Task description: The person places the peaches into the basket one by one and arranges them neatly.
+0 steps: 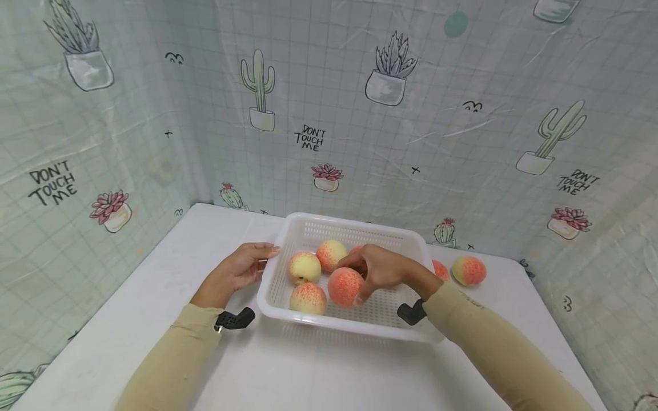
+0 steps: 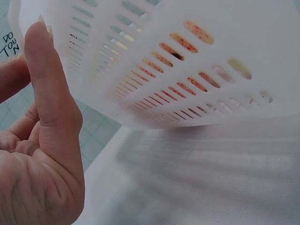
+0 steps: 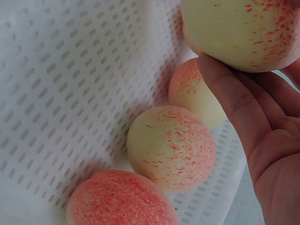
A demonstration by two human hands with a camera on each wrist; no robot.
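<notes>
A white perforated plastic basket [image 1: 349, 326] stands on the table with several red-and-yellow peaches in it. My right hand [image 1: 382, 267] reaches over the basket and grips a peach [image 1: 345, 286], thumb and fingers curled round it. In the right wrist view this held peach [image 3: 239, 33] appears above other peaches, such as a speckled one [image 3: 171, 147] and a redder one [image 3: 119, 201]. My left hand [image 1: 241, 266] holds the basket's left rim, fingertips on the edge. From the left wrist, its thumb [image 2: 54, 89] shows straight against the slotted outer wall. One peach [image 1: 356, 249] is largely hidden behind my right hand.
Outside the basket, one peach [image 1: 469, 270] lies on the table at the right. Another peach [image 1: 440, 270] beside it is partly covered by my right forearm. A cactus-print curtain [image 1: 334, 103] hangs behind the white table [image 1: 288, 371] and along both sides.
</notes>
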